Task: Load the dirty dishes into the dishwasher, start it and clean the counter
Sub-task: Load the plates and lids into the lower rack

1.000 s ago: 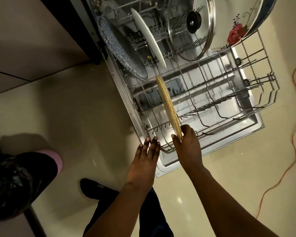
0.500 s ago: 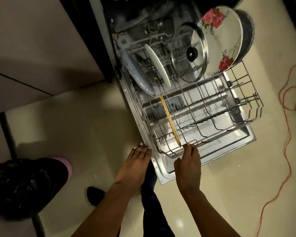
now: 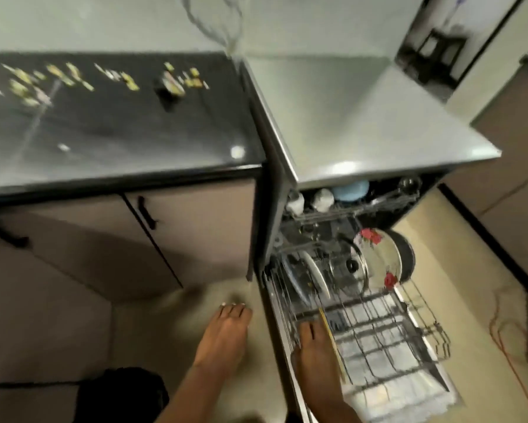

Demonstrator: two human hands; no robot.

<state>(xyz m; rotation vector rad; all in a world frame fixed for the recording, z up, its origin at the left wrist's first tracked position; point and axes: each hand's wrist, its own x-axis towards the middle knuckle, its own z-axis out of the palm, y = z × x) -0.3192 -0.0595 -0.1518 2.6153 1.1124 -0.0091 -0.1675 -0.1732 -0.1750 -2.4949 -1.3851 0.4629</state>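
The right hand (image 3: 313, 349) lies on the lower rack (image 3: 375, 340) just beside a thin yellow board (image 3: 333, 343) that stands on edge between the tines. Its fingers look stretched forward over the wires, a loose, open grip holding nothing, though motion blur hides whether they touch the board. The left hand (image 3: 226, 331) hangs over the floor beside the dishwasher door (image 3: 409, 392), fingers straight and empty.

Farther back in the rack stand a white plate (image 3: 317, 277), a glass lid (image 3: 349, 270), a flowered plate (image 3: 378, 261) and a dark pan (image 3: 407, 261). The upper rack (image 3: 348, 209) holds cups and a blue bowl (image 3: 351, 189).

Loading looks close to done. The next move would likely be to push the lower rack in, which calls for a level, even shove so the upright pieces do not topple, then to lift the door. The black surface (image 3: 119, 132) carries scattered food scraps (image 3: 58, 80) yet to be wiped.
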